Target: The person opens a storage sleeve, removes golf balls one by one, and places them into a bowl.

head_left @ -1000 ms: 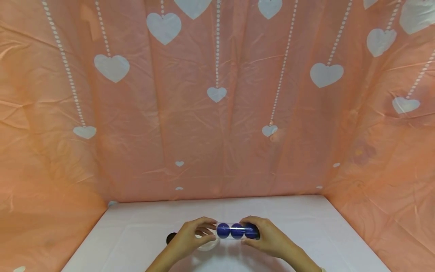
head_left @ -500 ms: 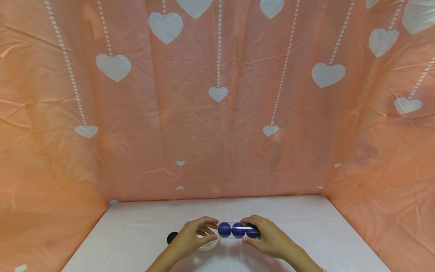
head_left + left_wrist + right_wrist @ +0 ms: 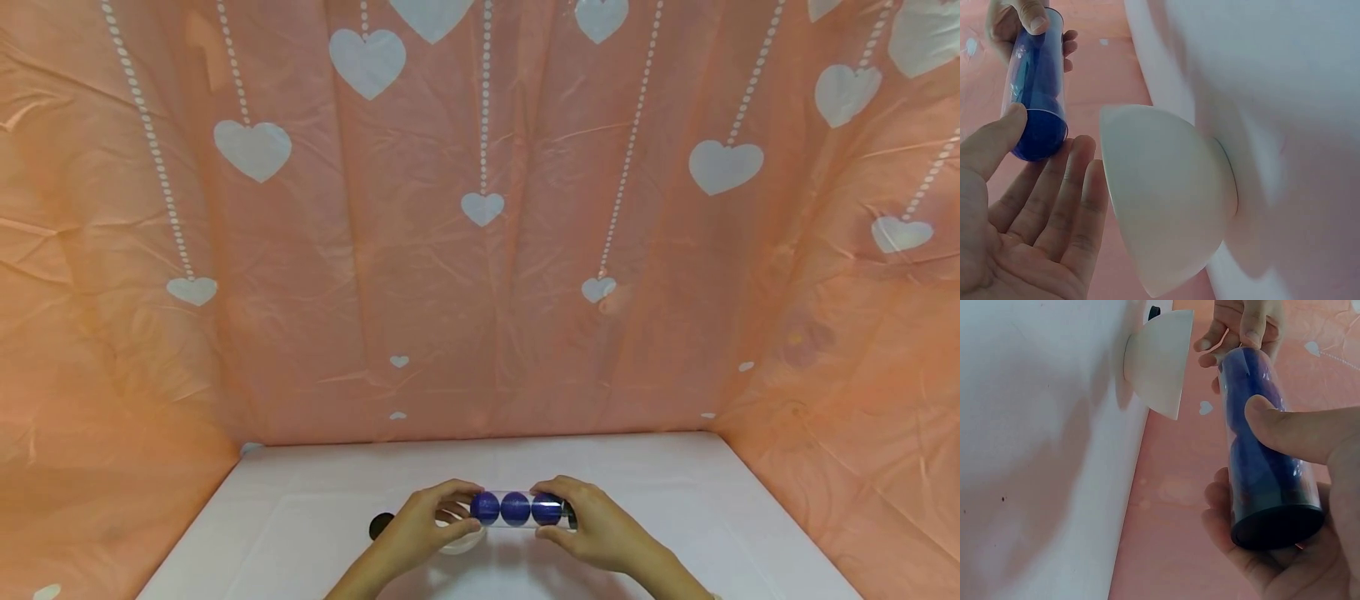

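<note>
A clear tube (image 3: 1233,475) with three dark blue balls lies level between my hands. My right hand (image 3: 588,521) grips its black-capped end (image 3: 1279,527), thumb along the top and fingers below. At the other mouth, the leftmost blue ball (image 3: 1041,134) pokes partly past the rim. My left hand (image 3: 429,521) has thumb and forefinger at opposite sides of this ball, right at the rim, while its other fingers spread loosely beneath. A white bowl (image 3: 1160,194) stands on the table just beside my left hand, partly hidden behind it in the head view.
A round black piece (image 3: 380,525) lies left of my left wrist. The white-covered table (image 3: 322,475) meets an orange sheet (image 3: 450,333) with white hearts at the back, and similar sheets hang along both sides.
The blue balls have slid left inside the tube, and the leftmost now sticks out between my left thumb and forefinger. A gap has opened by the black cap. Both hands have stayed put.
</note>
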